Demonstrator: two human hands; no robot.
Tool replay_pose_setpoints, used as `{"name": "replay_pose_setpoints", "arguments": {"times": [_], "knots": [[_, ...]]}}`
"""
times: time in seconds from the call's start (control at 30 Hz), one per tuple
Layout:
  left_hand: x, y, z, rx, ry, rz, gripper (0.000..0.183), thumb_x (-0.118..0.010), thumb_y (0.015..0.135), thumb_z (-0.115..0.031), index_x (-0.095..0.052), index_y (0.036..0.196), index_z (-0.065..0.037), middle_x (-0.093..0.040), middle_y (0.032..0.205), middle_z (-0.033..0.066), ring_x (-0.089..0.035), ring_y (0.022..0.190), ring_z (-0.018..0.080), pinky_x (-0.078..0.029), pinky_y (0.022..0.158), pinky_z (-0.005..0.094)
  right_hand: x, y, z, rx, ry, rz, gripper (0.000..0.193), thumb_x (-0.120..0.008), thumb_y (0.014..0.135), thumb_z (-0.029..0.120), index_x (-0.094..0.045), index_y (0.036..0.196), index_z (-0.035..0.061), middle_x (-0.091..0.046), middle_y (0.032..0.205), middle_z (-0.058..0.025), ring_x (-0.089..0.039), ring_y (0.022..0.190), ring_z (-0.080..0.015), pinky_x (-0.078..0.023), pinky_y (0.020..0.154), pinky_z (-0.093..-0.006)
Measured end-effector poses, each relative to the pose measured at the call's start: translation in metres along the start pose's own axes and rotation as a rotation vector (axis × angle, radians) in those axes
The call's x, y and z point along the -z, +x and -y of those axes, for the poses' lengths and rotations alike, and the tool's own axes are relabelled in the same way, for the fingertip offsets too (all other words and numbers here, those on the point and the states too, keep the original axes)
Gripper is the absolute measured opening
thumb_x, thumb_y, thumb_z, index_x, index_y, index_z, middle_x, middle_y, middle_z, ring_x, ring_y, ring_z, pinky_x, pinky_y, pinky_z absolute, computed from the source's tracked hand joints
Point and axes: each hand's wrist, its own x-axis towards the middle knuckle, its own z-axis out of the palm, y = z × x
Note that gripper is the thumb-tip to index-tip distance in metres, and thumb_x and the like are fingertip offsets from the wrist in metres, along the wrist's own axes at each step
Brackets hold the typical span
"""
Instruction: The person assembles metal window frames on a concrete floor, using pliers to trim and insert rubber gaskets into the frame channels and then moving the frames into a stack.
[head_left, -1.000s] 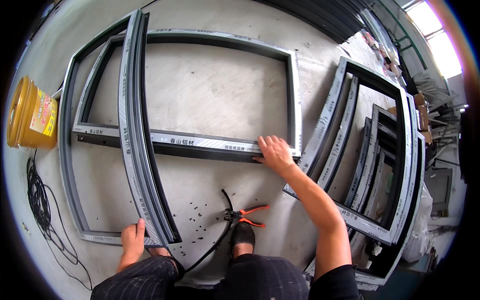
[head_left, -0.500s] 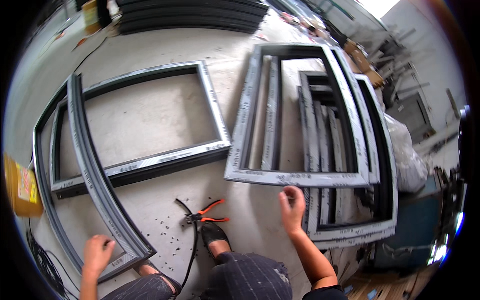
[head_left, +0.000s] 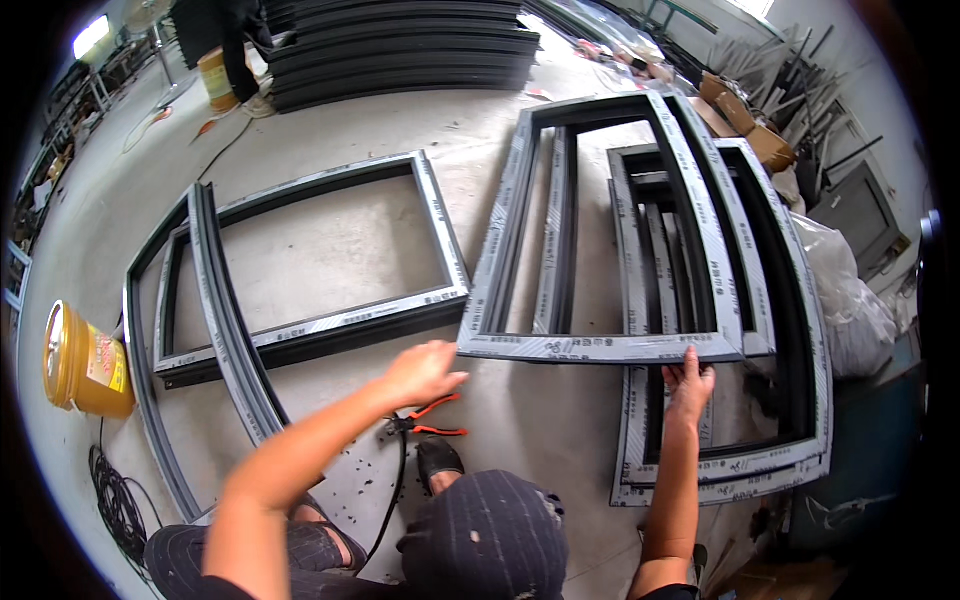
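A grey-and-black rectangular window frame point(head_left: 600, 349), wrapped in printed protective film, lies tilted on top of a stack of similar frames point(head_left: 725, 466) at the right. My right hand point(head_left: 688, 388) grips its near bar toward the right corner, thumb on top and fingers below. Close by the frame's near left corner is my left hand point(head_left: 422, 372), its thumb held apart from the fingers. I cannot tell whether it touches the corner. Below that hand, orange-handled pliers point(head_left: 432, 418) lie on the floor, with a black hose or cable point(head_left: 397, 490) beside them.
More frames point(head_left: 350, 322) lie on the floor to the left, with a loose profile bar point(head_left: 235, 330) across them. A yellow bucket point(head_left: 88, 362) and coiled black cable point(head_left: 118, 490) stand further left. Dark profiles point(head_left: 400, 55) are stacked behind; a person's legs point(head_left: 238, 50) stand beside them.
My left hand has moved from the left-hand frames across to the top right frame's corner. My right hand has shifted right and taken hold of that frame's near bar. The view has turned slightly.
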Motion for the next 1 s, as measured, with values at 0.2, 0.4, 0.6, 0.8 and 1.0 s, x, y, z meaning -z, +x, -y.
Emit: {"name": "replay_pose_setpoints", "arguments": {"times": [0.2, 0.4, 0.6, 0.8, 1.0], "knots": [[-0.100, 0.075, -0.025, 0.069, -0.021, -0.139, 0.081, -0.039, 0.094, -0.054, -0.013, 0.149, 0.001, -0.016, 0.155, 0.0183, -0.011, 0.145, 0.0279, -0.012, 0.117, 0.0428, 0.011, 0.013, 0.002, 0.094, -0.226, -0.074, 0.026, -0.067, 0.089, 0.027, -0.053, 0.092, 0.0053, -0.063, 0.085, -0.0064, -0.063, 0.064, -0.0144, -0.052, 0.047, -0.0261], [-0.121, 0.069, -0.048, 0.080, -0.196, -0.252, 0.089, -0.044, 0.091, -0.055, -0.011, 0.147, 0.006, -0.009, 0.154, 0.0255, -0.011, 0.144, 0.0347, -0.016, 0.117, 0.0424, -0.022, -0.003, 0.058, 0.292, -0.434, -0.100, 0.034, -0.063, 0.091, 0.036, -0.053, 0.085, 0.0043, -0.059, 0.069, -0.0045, -0.057, 0.050, -0.0104, -0.047, 0.041, -0.0224], [-0.136, 0.097, -0.070, 0.118, -0.484, -0.038, 0.088, -0.048, 0.092, -0.050, -0.008, 0.147, 0.005, -0.009, 0.154, 0.0247, -0.022, 0.140, 0.0380, -0.022, 0.115, 0.0384, -0.099, -0.041, 0.116, 0.492, -0.570, 0.144, 0.034, -0.055, 0.097, 0.032, -0.057, 0.091, -0.0014, -0.062, 0.070, -0.0074, -0.061, 0.051, -0.0113, -0.047, 0.041, -0.0213], [-0.136, 0.093, -0.009, 0.030, -0.630, -0.028, 0.068, -0.050, 0.091, -0.044, -0.037, 0.139, 0.002, -0.033, 0.147, 0.0220, -0.033, 0.136, 0.0319, -0.030, 0.111, 0.0400, -0.115, -0.074, 0.086, 0.693, -0.810, 0.197, 0.035, -0.051, 0.099, 0.027, -0.056, 0.085, -0.0040, -0.059, 0.060, -0.0056, -0.055, 0.047, -0.0081, -0.042, 0.041, -0.0221], [-0.113, 0.062, 0.047, 0.256, -0.353, -0.461, 0.056, -0.058, 0.088, -0.036, -0.048, 0.128, 0.002, -0.048, 0.131, 0.0223, -0.038, 0.130, 0.0365, -0.032, 0.109, 0.0441, -0.067, -0.051, 0.065, 0.598, -0.799, -0.012, 0.040, -0.052, 0.098, 0.032, -0.055, 0.074, -0.0003, -0.053, 0.053, -0.0020, -0.049, 0.042, -0.0070, -0.035, 0.038, -0.0211]]}}
